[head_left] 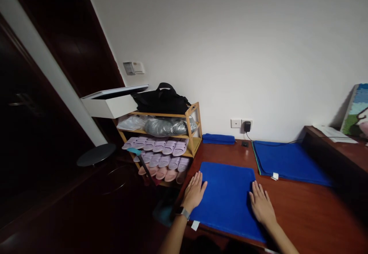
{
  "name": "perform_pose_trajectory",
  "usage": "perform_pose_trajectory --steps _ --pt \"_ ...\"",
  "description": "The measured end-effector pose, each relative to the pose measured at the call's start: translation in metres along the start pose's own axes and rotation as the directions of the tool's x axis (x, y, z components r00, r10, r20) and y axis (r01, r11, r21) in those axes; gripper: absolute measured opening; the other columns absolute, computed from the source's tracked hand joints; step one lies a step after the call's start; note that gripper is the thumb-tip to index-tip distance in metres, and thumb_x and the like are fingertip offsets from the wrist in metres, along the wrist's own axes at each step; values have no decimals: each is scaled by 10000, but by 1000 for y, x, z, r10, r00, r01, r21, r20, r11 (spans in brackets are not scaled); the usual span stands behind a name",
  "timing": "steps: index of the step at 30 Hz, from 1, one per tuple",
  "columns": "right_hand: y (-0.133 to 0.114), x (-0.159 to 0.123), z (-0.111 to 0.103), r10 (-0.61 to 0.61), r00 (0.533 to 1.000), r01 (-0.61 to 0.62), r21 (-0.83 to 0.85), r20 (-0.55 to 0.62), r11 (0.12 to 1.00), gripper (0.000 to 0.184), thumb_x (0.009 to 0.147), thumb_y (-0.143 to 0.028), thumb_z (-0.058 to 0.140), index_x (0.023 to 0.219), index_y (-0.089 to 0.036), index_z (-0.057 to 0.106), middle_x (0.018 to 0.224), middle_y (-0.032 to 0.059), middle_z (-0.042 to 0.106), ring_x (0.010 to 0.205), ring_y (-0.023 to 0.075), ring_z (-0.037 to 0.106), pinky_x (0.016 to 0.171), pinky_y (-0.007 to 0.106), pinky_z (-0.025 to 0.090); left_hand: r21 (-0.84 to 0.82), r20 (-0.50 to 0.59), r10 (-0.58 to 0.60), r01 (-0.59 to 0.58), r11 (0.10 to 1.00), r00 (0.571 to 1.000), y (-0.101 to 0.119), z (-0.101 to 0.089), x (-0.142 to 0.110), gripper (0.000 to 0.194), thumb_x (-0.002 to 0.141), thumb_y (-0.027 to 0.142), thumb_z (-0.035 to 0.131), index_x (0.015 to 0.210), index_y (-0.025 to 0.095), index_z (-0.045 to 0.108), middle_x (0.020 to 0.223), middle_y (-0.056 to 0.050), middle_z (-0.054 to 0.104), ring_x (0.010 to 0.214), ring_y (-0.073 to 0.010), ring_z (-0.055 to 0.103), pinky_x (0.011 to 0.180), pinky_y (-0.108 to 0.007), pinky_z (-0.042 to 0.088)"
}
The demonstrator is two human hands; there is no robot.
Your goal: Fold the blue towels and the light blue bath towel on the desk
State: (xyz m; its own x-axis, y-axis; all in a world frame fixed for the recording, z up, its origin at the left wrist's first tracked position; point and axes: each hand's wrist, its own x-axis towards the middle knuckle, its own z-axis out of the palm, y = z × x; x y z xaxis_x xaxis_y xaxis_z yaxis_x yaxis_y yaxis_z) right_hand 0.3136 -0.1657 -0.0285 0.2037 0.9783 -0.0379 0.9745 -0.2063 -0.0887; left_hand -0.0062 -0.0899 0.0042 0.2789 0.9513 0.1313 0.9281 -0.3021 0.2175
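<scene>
A flat blue cloth point(227, 196) lies spread on the reddish-brown wooden desk point(299, 211), with a small white tag point(195, 225) at its near left corner. My left hand point(194, 192), a watch on its wrist, rests with fingers stretched out on the cloth's left edge. On the right edge lies my right hand point(262, 204), palm down and fingers extended. Neither hand grips anything. To the right is a stack of blue cloths point(287, 162) with a green edge and a white tag. A rolled or folded blue cloth point(218, 139) sits against the wall.
Left of the desk stands a wooden rack point(191, 131) with several slippers point(169, 146), plastic-wrapped items and a black bag point(162, 100). A black charger point(247, 126) is plugged into the wall, its cable crossing the cloth stack. A round stool point(96, 155) stands further left.
</scene>
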Motion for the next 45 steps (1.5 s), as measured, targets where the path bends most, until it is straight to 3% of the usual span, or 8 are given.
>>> perform_pose_trajectory --steps 4,9,13,18,29,34,38,45 --pt "-5 -22 4 -27 1000 27 -5 -10 1000 671 1025 -417 109 1611 -105 200 1685 48 181 1563 238 160 1269 447 173 -52 -61 160 -163 985 985 65 0 -14 687 1069 560 168 1623 161 243 1679 -87 260 1555 -226 214 1277 -436 241" --pt "-4 -35 14 -92 996 92 10 -20 996 631 984 -290 263 1597 -146 293 1682 55 203 1564 272 154 1274 486 141 -173 -39 396 -396 902 918 177 38 -26 643 1074 523 175 1638 215 183 1689 -31 237 1562 -199 194 1291 -408 217" --pt "0 -34 13 -139 990 141 57 -32 988 623 957 -249 319 1576 -191 368 1677 62 225 1562 288 163 1268 509 149 -216 20 338 -326 920 941 205 57 -27 641 1077 509 121 1623 197 248 1666 -60 300 1554 -199 219 1292 -429 217" --pt "-4 -32 9 -80 996 82 81 -32 993 624 999 -295 241 1584 -89 314 1670 99 225 1558 275 179 1271 481 155 -122 42 311 -304 945 950 160 41 -38 654 1072 542 165 1621 198 253 1674 -59 273 1554 -206 217 1292 -443 214" --pt "-10 -30 5 -14 1000 15 41 -27 999 648 1020 -357 152 1597 -67 207 1676 70 194 1557 237 195 1275 441 167 87 -33 -84 86 992 996 5 22 -49 697 1049 595 199 1600 189 329 1652 -81 306 1538 -249 248 1265 -484 261" --pt "-8 -37 7 7 999 -6 31 -42 1000 651 1021 -368 138 1598 -81 229 1673 63 221 1553 242 205 1265 451 195 78 -117 -147 157 985 982 -22 16 -56 684 1058 533 220 1586 116 342 1624 -132 357 1517 -272 307 1248 -498 293" --pt "-5 -58 30 -19 991 30 80 -129 996 652 1018 -387 168 1588 -101 305 1663 73 265 1547 265 231 1253 484 230 9 -210 -53 56 998 976 29 8 -63 673 1072 526 218 1606 122 285 1646 -117 321 1528 -253 288 1252 -473 305" --pt "-5 -75 43 -139 976 149 45 -169 988 603 970 -253 309 1555 -142 405 1660 89 259 1544 316 227 1247 550 218 -135 4 357 -353 926 934 183 34 -69 605 1086 491 191 1634 232 178 1680 -16 231 1549 -190 223 1280 -418 259"
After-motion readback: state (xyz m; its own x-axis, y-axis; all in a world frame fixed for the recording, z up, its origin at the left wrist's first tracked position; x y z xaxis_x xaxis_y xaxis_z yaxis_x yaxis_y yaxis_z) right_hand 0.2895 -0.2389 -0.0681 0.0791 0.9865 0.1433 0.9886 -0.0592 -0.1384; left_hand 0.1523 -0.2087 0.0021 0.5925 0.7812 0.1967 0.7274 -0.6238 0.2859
